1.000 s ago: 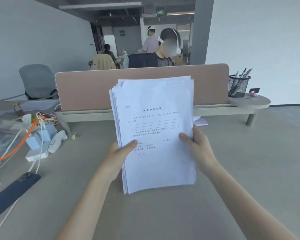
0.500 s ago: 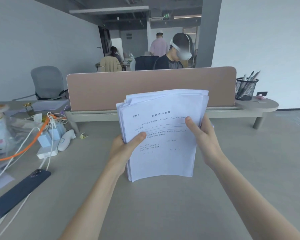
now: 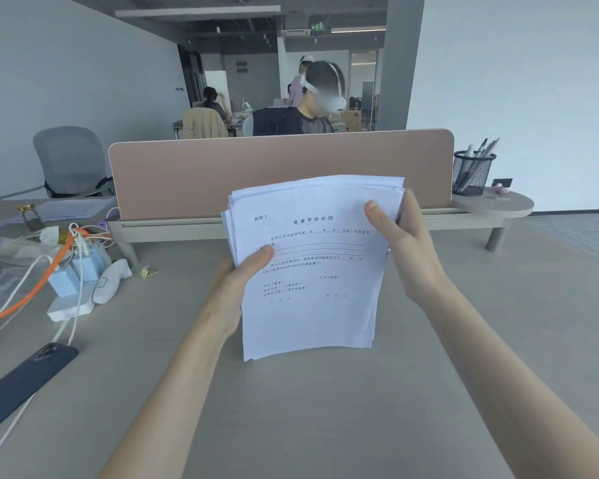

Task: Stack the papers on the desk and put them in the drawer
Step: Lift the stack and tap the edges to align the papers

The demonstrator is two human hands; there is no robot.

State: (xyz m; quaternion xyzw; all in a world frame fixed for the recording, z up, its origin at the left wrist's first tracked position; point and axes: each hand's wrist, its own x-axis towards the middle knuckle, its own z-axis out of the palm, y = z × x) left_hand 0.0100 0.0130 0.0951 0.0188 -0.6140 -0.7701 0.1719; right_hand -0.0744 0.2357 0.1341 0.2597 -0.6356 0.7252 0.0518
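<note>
My two arms stretched out over the desk (image 3: 325,426), my left hand (image 3: 237,281) and right hand (image 3: 407,250) pinching one stack of papers (image 3: 312,271) upright, bottom edge near the desk, one pen cup (image 3: 472,172) far back

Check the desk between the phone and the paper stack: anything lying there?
Nothing on the desk itself in the head view; only the left forearm crosses between phone and paper stack.

Pink divider (image 3: 281,171), grey chair (image 3: 71,160), pale walls (image 3: 519,81).
</note>
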